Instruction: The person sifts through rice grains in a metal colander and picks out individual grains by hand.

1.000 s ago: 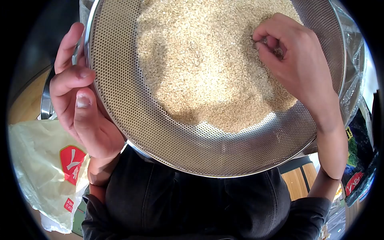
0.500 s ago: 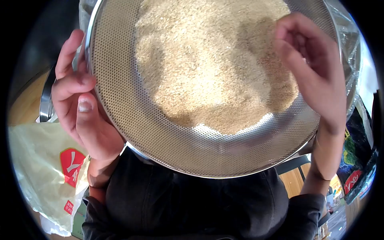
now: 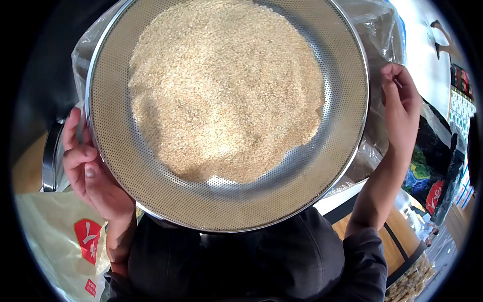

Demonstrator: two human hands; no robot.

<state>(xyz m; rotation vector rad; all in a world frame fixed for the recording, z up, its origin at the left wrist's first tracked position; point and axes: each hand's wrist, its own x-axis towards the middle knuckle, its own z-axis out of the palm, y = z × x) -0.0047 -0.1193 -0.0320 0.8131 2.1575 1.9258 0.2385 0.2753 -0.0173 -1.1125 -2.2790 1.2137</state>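
Sieve of pale grain, left hand at its edge, right hand outside the rim.

Grain (image 3: 226, 90) sits in one broad heap inside the perforated sieve (image 3: 282, 206), bare mesh left, right and near; sieve is above the lap (image 3: 226, 256), support hidden. Left hand (image 3: 93, 176): fingers half-curled, loosely spread, against outer left side, some tips behind the rim; no full grip visible. Right hand (image 3: 402, 103): past right rim, by clear plastic (image 3: 377, 30), thumb and forefinger close together; can't tell if anything's pinched. Step looks like one-handed steadying, right hand away from grain. Reaching in would call for clearing the rim, light fingertips, sieve held level.
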